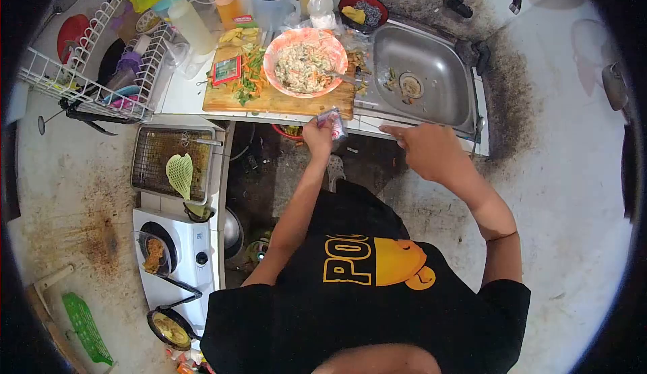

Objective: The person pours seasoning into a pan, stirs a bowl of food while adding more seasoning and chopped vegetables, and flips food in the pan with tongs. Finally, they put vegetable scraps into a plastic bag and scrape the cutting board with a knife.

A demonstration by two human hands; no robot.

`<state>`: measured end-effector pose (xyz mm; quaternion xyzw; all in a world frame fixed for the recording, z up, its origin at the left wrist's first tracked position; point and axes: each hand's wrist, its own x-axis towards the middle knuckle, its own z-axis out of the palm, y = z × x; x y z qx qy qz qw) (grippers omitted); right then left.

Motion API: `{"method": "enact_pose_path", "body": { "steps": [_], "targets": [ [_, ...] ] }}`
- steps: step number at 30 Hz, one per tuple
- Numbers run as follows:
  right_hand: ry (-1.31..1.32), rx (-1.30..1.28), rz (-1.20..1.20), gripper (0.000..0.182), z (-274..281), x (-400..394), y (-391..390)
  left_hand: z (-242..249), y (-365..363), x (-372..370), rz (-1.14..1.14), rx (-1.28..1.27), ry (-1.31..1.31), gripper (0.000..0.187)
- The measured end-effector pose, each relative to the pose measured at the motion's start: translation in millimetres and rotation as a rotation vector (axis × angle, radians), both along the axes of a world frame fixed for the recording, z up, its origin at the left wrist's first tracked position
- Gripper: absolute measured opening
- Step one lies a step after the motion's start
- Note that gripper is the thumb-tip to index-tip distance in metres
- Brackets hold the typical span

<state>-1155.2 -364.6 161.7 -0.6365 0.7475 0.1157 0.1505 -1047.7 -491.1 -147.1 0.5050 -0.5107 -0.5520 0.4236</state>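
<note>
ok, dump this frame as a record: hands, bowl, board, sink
left hand: holding packet at front edge of board
right hand: finger extended, by front edge of sink; unclear if holding anything
bowl: on board; food mix inside, utensil in it
board: also carries vegetable pieces, red pack
sink: scraps at drain

"PO", third letter unclear, on black shirt [357, 306]

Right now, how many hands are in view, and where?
2. The left hand holds a small packet near the front edge of the cutting board; the right hand is in front of the sink. No others show.
</note>
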Motion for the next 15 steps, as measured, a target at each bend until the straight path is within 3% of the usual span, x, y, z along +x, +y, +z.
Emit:
{"method": "enact_pose_path", "body": {
  "steps": [3,9,11,15],
  "targets": [
    [0.026,0.033,0.053,0.042,0,5,-3,12,5,0,-0.007,-0.042,-0.046,0.016],
    [0.060,0.092,0.022,0.042,4,6,-19,28,4,-8,0.036,-0.139,0.134,0.014],
    [0.073,0.066,0.025,0.043,1,12,-14,33,5,-8,0.026,-0.240,0.078,0.015],
    [0.062,0.020,-0.003,0.042,-7,26,-2,41,14,-2,-0.002,-0.207,0.000,0.015]
  ]
}}
